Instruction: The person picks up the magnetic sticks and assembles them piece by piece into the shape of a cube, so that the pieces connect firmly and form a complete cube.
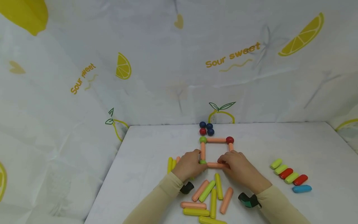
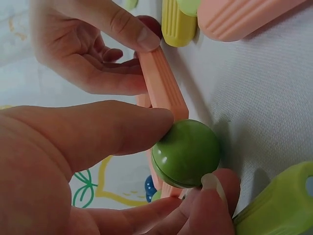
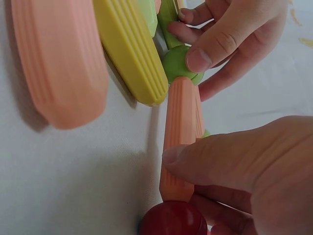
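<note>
A square of peach sticks (image 1: 216, 140) and balls lies on the white table, with a green ball (image 1: 203, 140) and a red ball (image 1: 230, 140) at its far corners. At the near left corner, my left hand (image 1: 190, 165) pinches another green ball (image 2: 186, 154) between thumb and fingers. My right hand (image 1: 239, 168) holds the near peach stick (image 3: 178, 122) by thumb and fingers. That stick meets the green ball at one end and a dark red ball (image 3: 173, 220) at the other. In the head view, the right hand hides this red ball.
Loose yellow sticks (image 1: 213, 203), peach sticks (image 1: 200, 190) and a lime stick (image 1: 207, 191) lie in front of the square. Behind it sit several dark blue balls (image 1: 202, 124) and a red one (image 1: 202, 131). Short lime, red and blue pieces (image 1: 302, 189) line up at right.
</note>
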The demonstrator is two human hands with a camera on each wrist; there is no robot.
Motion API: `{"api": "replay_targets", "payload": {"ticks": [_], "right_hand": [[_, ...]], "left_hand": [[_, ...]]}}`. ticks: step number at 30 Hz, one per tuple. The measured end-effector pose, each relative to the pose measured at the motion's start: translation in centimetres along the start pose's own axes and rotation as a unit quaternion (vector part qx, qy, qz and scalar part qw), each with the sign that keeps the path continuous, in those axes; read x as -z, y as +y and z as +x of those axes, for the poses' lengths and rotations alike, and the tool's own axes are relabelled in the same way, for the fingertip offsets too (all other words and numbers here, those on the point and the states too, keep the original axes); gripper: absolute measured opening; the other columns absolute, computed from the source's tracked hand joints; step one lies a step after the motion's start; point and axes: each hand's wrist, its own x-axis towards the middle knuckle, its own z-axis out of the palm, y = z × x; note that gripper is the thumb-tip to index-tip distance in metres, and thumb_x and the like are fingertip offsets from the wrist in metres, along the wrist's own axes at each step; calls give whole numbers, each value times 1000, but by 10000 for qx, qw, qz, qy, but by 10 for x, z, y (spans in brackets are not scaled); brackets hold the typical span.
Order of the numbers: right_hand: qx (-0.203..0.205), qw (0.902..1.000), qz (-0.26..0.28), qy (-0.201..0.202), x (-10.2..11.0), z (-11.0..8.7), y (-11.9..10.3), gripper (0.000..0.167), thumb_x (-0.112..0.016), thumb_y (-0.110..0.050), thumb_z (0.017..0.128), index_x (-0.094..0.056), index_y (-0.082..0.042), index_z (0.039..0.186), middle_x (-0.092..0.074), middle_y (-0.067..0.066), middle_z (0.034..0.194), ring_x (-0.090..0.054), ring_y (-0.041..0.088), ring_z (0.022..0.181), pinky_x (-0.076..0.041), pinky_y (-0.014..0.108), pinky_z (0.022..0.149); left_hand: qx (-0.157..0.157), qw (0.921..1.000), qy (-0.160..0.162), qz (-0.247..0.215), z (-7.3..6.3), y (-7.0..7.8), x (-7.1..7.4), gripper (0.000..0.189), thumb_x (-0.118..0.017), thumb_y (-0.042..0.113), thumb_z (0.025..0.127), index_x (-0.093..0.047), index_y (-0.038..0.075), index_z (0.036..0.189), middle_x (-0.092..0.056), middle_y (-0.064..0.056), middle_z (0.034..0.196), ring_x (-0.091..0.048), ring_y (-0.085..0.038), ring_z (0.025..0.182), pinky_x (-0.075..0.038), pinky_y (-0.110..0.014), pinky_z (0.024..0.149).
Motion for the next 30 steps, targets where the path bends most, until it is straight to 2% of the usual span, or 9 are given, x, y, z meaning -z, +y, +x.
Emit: {"api": "replay_targets", "payload": {"ticks": [3, 12, 18, 20, 22, 24, 25, 28, 30], "right_hand": [[-37, 10000, -6, -25, 1, 1, -1, 11, -86, -16, 93, -81, -18, 102, -73, -8, 91, -62, 12, 89, -52, 43, 86], [28, 9999, 74, -63, 3, -2, -2, 13, -87, -14, 92, -81, -18, 103, -75, -7, 94, -62, 13, 88, -52, 43, 85], [215, 9992, 268, 180, 9, -2, 1, 11, -85, -13, 93, -82, -14, 104, -74, -7, 93, -62, 13, 88, -56, 41, 84], [213, 9988, 384, 196, 13, -2, 1, 12, -84, -12, 94, -82, -13, 106, -75, -5, 95, -62, 14, 90, -57, 40, 83], [49, 9985, 547, 89, 18, -4, 2, 15, -82, -12, 95, -81, -12, 110, -75, -4, 99, -63, 15, 91, -58, 39, 83], [-132, 9982, 580, 3, 23, -9, 4, 18, -82, -11, 95, -80, -11, 113, -75, -1, 102, -63, 17, 92, -59, 39, 83], [-247, 9980, 571, -52, 25, -13, 5, 20, -82, -11, 95, -79, -11, 115, -75, 0, 104, -64, 18, 94, -60, 41, 84], [-582, 9974, 390, -162, 33, -27, 14, 24, -84, -11, 93, -79, -12, 117, -76, 3, 109, -66, 26, 100, -62, 51, 90], [-706, 9970, 274, -163, 37, -38, 21, 26, -85, -10, 92, -79, -12, 117, -77, 5, 113, -68, 31, 107, -61, 58, 94]], "left_hand": [[-12, 9999, 1, 104, -1, 0, 0, 59, -78, 30, 98, -60, -1, 146, -61, -1, 77, -55, -13, 64, -44, -26, 57], [16, 9997, -40, 232, -3, 1, 2, 58, -79, 35, 98, -64, 1, 142, -63, 0, 78, -56, -13, 65, -44, -26, 58], [-40, 9995, 114, 307, -5, 2, 23, 55, -76, 37, 99, -68, 3, 141, -79, -5, 99, -66, -12, 75, -54, -28, 66], [-216, 9984, 227, 475, -8, -1, 30, 49, -74, 33, 101, -69, 7, 142, -80, -4, 107, -68, -11, 81, -56, -28, 71], [-586, 9948, 307, 772, -13, -7, 33, 40, -73, 24, 103, -71, 10, 140, -79, -3, 110, -68, -11, 84, -56, -26, 73], [-1131, 9852, 310, 1246, -20, -15, 31, 33, -71, 12, 103, -75, 14, 136, -78, 0, 114, -70, -12, 93, -58, -25, 79], [-1437, 9773, 300, 1524, -24, -20, 29, 32, -69, 6, 103, -77, 16, 132, -78, 1, 116, -70, -13, 99, -58, -24, 83], [-2212, 9466, 282, 2328, -36, -33, 24, 33, -68, -1, 100, -83, 21, 120, -77, 4, 120, -70, -15, 110, -59, -25, 94], [-2450, 9288, 357, 2755, -42, -41, 21, 31, -71, 0, 99, -85, 24, 114, -77, 6, 121, -68, -16, 114, -57, -26, 100]]}}
